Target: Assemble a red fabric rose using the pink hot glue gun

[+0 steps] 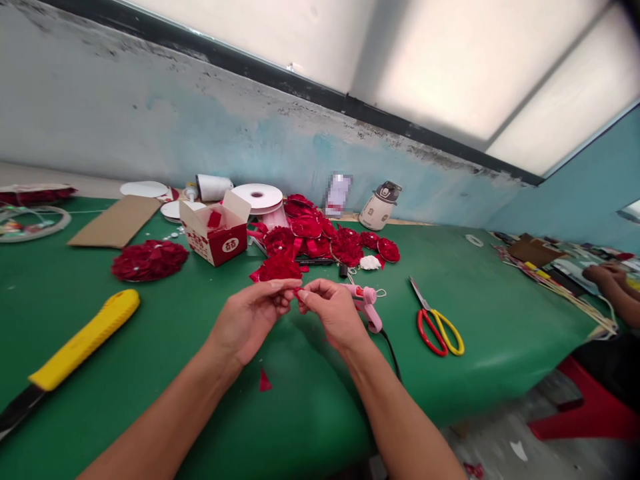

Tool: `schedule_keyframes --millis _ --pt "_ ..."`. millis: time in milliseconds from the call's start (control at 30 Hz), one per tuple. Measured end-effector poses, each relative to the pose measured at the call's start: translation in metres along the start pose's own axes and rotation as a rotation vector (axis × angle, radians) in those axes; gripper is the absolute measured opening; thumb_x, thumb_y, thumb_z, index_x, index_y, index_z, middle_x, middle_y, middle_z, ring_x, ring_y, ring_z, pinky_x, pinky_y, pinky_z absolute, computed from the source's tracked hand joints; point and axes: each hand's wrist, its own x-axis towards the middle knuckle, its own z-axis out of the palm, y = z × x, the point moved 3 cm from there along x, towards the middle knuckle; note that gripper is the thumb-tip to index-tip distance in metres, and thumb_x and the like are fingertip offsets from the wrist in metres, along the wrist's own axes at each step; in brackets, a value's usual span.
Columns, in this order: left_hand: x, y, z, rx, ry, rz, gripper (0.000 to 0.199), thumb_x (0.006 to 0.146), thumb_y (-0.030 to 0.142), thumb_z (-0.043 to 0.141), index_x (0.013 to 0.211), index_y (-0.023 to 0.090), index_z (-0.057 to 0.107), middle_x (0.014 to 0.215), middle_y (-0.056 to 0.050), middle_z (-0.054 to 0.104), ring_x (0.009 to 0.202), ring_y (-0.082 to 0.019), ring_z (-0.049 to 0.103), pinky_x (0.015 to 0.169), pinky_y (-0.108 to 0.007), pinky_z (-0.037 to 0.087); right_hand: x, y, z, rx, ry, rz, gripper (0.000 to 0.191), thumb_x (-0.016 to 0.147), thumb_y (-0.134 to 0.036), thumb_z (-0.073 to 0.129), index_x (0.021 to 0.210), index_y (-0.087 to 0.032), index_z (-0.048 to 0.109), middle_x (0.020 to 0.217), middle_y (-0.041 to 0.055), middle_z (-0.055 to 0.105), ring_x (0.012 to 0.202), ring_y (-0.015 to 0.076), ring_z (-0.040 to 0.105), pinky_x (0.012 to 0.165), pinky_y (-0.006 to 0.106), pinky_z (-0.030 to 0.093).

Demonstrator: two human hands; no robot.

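My left hand (255, 310) and my right hand (333, 310) meet above the green table, fingertips close together. Between them is a small piece of red fabric (298, 292), pinched by both hands; its exact shape is mostly hidden. Just beyond my fingers lies a red fabric flower (280, 268), part of a heap of red flowers (313, 230). A pink glue gun (369, 307) rests beside my right hand, its black cord running toward the table's front. Below my hands, a red triangular scrap (265, 381) lies on the table.
Scissors (434, 323) with red and yellow handles lie at right, a yellow-handled knife (85, 340) at left. Behind are a red-and-white box (220, 240), a ribbon spool (257, 197), another red flower (150, 260) and a bottle (380, 207). A co-worker's hand (607, 275) shows far right.
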Motion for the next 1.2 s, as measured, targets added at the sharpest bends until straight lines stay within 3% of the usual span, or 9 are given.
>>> schedule_keyframes --millis 67,167,333,567,900,1200 --pt "0.002 0.004 -0.004 0.014 0.026 -0.015 0.025 0.072 0.031 0.061 0.085 0.013 0.072 0.071 -0.005 0.063 0.066 -0.014 0.053 0.060 -0.027 0.042 0.001 0.000 -0.003 -0.012 -0.036 0.025 0.016 0.065 -0.029 0.070 0.064 -0.017 0.060 0.056 -0.0016 0.056 0.053 0.0116 0.050 0.058 0.027 0.040" --pt "0.003 0.006 -0.008 0.212 0.075 -0.068 0.027 0.074 0.041 0.061 0.072 0.015 0.068 0.061 -0.002 0.057 0.056 -0.013 0.049 0.050 -0.024 0.037 0.002 -0.003 -0.007 -0.035 -0.069 0.012 0.015 0.068 -0.029 0.069 0.066 -0.017 0.060 0.057 -0.0016 0.056 0.055 0.0118 0.051 0.060 0.027 0.041" --pt "-0.003 0.006 0.004 0.537 -0.015 -0.049 0.027 0.069 0.040 0.066 0.060 0.016 0.060 0.054 0.001 0.050 0.050 -0.010 0.040 0.046 -0.022 0.029 0.002 -0.011 -0.013 -0.157 -0.142 -0.067 0.012 0.073 -0.028 0.065 0.069 -0.017 0.060 0.061 -0.0020 0.056 0.058 0.0116 0.051 0.061 0.026 0.041" --pt "-0.005 0.007 0.007 0.546 -0.055 -0.016 0.018 0.068 0.034 0.069 0.068 0.016 0.065 0.061 -0.001 0.056 0.055 -0.011 0.043 0.050 -0.022 0.033 0.003 -0.013 -0.016 -0.268 -0.311 0.016 0.012 0.074 -0.028 0.064 0.071 -0.016 0.062 0.062 -0.0016 0.058 0.061 0.0122 0.053 0.061 0.026 0.041" --pt "-0.005 0.006 0.009 0.493 -0.041 -0.028 0.019 0.065 0.031 0.072 0.079 0.019 0.070 0.066 -0.003 0.062 0.056 -0.013 0.047 0.053 -0.025 0.037 0.008 -0.007 -0.021 -0.190 -0.337 0.092 0.011 0.070 -0.027 0.066 0.069 -0.016 0.063 0.059 -0.0021 0.058 0.058 0.0116 0.054 0.061 0.026 0.043" --pt "-0.004 0.003 0.007 0.531 -0.044 -0.019 0.018 0.065 0.033 0.073 0.075 0.018 0.074 0.068 -0.004 0.065 0.059 -0.014 0.049 0.055 -0.025 0.038 0.009 -0.005 -0.024 -0.186 -0.351 0.103 0.010 0.070 -0.026 0.066 0.070 -0.016 0.064 0.058 -0.0021 0.058 0.057 0.0114 0.053 0.059 0.025 0.043"
